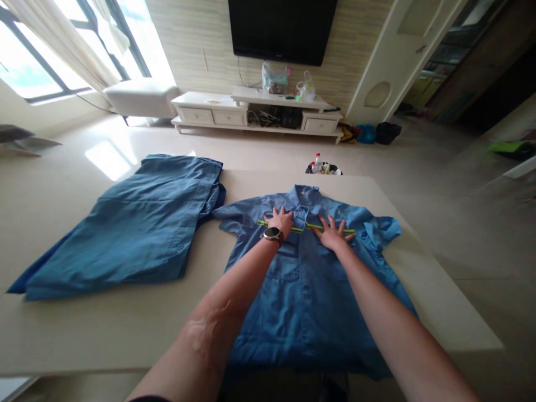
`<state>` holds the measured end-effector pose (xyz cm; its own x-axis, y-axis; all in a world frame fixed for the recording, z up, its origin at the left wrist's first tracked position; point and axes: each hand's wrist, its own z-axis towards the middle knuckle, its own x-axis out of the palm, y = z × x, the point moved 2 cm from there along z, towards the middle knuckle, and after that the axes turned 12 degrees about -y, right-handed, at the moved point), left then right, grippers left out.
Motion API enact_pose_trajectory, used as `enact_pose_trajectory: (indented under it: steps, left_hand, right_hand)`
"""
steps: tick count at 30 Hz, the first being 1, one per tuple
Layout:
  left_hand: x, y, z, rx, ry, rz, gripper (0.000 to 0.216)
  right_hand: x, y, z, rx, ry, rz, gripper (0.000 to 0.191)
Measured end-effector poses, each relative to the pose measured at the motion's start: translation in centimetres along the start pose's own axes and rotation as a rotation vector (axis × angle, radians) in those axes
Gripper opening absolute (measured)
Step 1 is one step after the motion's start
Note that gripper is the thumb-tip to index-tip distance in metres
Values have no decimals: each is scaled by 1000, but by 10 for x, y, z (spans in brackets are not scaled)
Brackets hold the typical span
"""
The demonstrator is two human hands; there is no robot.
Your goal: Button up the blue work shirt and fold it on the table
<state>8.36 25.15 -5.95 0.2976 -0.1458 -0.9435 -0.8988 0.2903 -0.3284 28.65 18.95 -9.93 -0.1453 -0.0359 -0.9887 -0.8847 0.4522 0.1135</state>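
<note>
A blue short-sleeved shirt (pixel 305 290) with a thin yellow-green stripe across the chest lies spread out, front up, on the pale table (pixel 125 329), collar pointing away from me. My left hand (pixel 280 219), with a watch on its wrist, rests flat on the shirt's chest left of the button line, fingers spread. My right hand (pixel 333 233) lies flat on the chest right of the button line, fingers also spread. Neither hand holds anything.
A second blue garment (pixel 138 229) lies folded on the table's left part, touching the shirt's left sleeve. Beyond the table are a white TV bench (pixel 255 114), a wall TV (pixel 281 28), a white stool (pixel 140 96) and bottles on the floor (pixel 322 166).
</note>
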Motion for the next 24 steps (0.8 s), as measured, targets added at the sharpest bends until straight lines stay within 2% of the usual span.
enact_pose_trajectory:
  steps: [5,10,12,14,16,18,20,22,24]
  left_hand:
    - [-2,9,55,18,-58,0,52]
    - [-2,18,102,72,-114,-18,50]
    - [-5,20,117,102,-121,-27,49]
    - [-6,22,125,115,-115,-28,48]
    - [-7,23,118,117,-129,-40,48]
    - [-7,22,91,116,-166,-75,52]
    - [-6,18,44,119,-200,-107,55]
    - [-3,14,-15,101,-185,-158,53]
    - [-1,8,-78,60,-113,-211,52]
  right_hand:
    - [-4,21,68,-38,-22,66,80]
    - [-3,25,133,-107,-72,145,87]
    - [-4,27,153,-131,-84,150,87]
    - [-7,31,160,-135,-99,118,83]
    - [-14,39,145,-168,-162,64,75]
    - [-28,45,105,-233,-284,32,65]
    - [-43,43,45,-258,-398,69,58]
    - [-54,29,-26,-292,-382,99,55]
    - [-59,3,-98,-271,-298,96,57]
